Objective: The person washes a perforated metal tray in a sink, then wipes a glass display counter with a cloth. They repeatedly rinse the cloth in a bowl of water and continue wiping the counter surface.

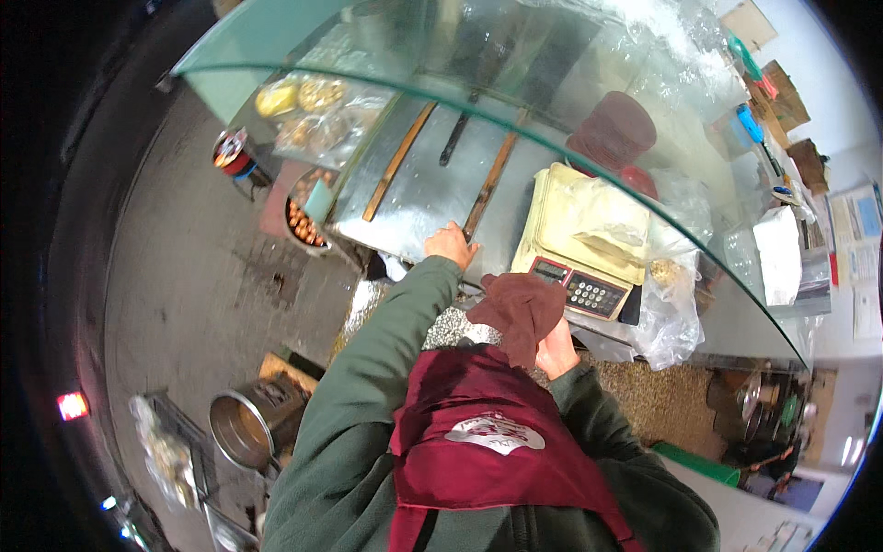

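Observation:
My left hand rests at the front edge of the metal counter, fingers spread beside the lower end of a worn wooden strip. Another wooden strip lies further left, with a shorter dark strip between them. My right hand holds a brown cloth in front of my dark red apron; the cloth hides part of its fingers. Right of the cloth stands a yellowed digital scale, with plastic bags on its pan.
A curved glass screen spans above the counter. Brown stacked dishes stand behind the scale. A clear plastic bag hangs at the right edge. Lower left is a steel pot; a container of round brown items stands left of the counter.

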Demonstrator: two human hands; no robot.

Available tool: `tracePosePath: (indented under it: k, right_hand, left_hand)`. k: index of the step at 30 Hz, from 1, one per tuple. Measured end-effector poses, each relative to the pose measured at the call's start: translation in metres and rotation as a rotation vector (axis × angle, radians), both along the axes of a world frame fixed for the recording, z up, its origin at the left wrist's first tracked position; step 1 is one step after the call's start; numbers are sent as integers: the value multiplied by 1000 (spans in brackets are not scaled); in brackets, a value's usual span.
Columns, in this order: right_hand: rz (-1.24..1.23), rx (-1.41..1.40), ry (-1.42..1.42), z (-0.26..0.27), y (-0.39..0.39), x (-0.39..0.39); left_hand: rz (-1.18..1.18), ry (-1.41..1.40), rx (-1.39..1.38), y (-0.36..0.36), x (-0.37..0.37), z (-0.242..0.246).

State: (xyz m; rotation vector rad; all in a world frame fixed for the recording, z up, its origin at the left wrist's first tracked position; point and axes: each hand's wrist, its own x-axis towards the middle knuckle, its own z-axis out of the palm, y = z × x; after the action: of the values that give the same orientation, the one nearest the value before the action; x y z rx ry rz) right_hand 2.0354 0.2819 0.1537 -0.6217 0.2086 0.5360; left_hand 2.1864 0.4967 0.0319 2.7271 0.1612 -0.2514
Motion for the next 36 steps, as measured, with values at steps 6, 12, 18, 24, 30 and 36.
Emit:
tracePosePath:
  k: [6,12,18,24,30,36]
  right_hand:
    - [-282,-156,110,-25,41,61]
    - [-209,-191,239,-90,113,141]
    - [-179,-431,107,-102,154,158]
    - [-211,-602,210,-114,163,221]
    - [-308,-619,101,-107,214,158]
    - [-241,-770,95,-102,211,191]
  left_hand:
    - [-183,62,-166,9,43,4]
    - [-74,-57,-335,15,-17,60]
    - [-83,-148,-304,71,-43,91]
    - [-121,-58,-94,95,-33,109]
    - [-152,70,-29,109,-21,84]
    - [-136,16,-110,131,-70,86]
